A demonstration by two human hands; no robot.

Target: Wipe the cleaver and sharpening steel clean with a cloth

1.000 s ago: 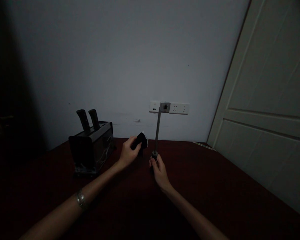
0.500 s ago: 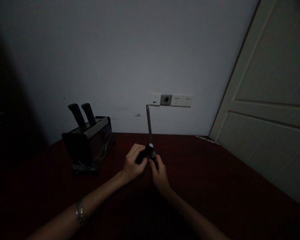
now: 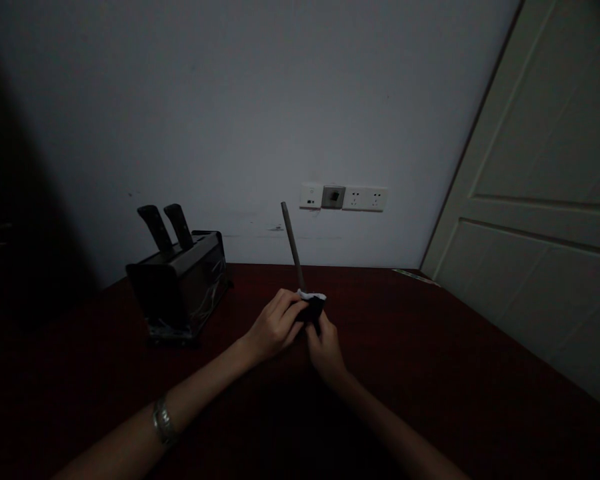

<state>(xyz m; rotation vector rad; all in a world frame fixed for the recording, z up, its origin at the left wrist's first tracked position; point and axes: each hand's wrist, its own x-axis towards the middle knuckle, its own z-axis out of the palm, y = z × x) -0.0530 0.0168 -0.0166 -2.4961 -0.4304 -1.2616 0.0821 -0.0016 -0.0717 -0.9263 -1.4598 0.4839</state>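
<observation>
Head view: the left hand (image 3: pixel 276 323) pinches a white-edged black cloth (image 3: pixel 314 307) at the base of a slim grey rod (image 3: pixel 292 241), whose lower end the right hand (image 3: pixel 325 348) grips. The rod tilts leftward over the desk (image 3: pixel 390 333), right of a dark knife block (image 3: pixel 200 280).

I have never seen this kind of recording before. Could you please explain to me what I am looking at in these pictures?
There is no machine here: a person works with bare hands and wears a camera on the head, which looks forward and down. The left hand holds a black cloth with a white edge at the lower part of a grey rod. The right hand is closed just below the cloth, seemingly on the rod's bottom end. On the dark red table, to the left, stands a block with two black handles sticking up. Behind are a wall and sockets.
</observation>
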